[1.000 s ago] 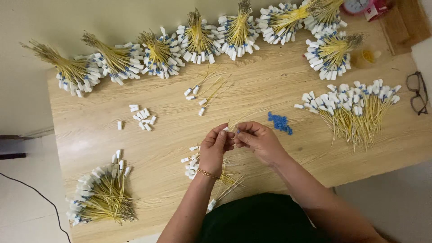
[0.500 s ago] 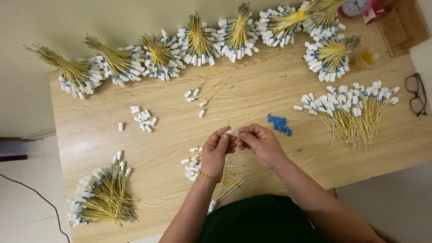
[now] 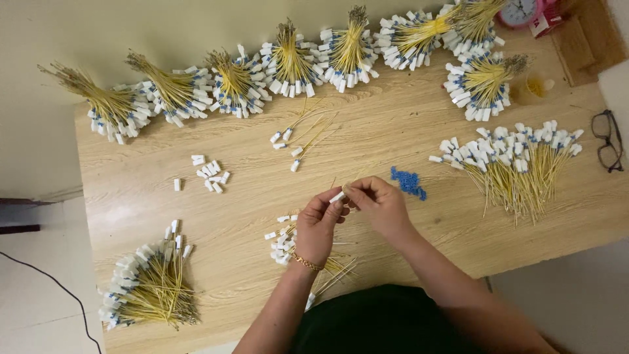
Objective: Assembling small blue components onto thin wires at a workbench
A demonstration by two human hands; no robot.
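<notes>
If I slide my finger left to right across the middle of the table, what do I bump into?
Loose white caps → left hand → right hand → blue beads → spread yellow sticks → glasses.

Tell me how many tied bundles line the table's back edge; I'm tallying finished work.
7, as far as I can tell: far left, then, and one below the right end. More may be cut off at the top right.

Yellow wires (image 3: 511,180), white caps; blue beads (image 3: 409,183); light wood-grain table (image 3: 249,203); clock (image 3: 521,11) seemingly pink.
</notes>
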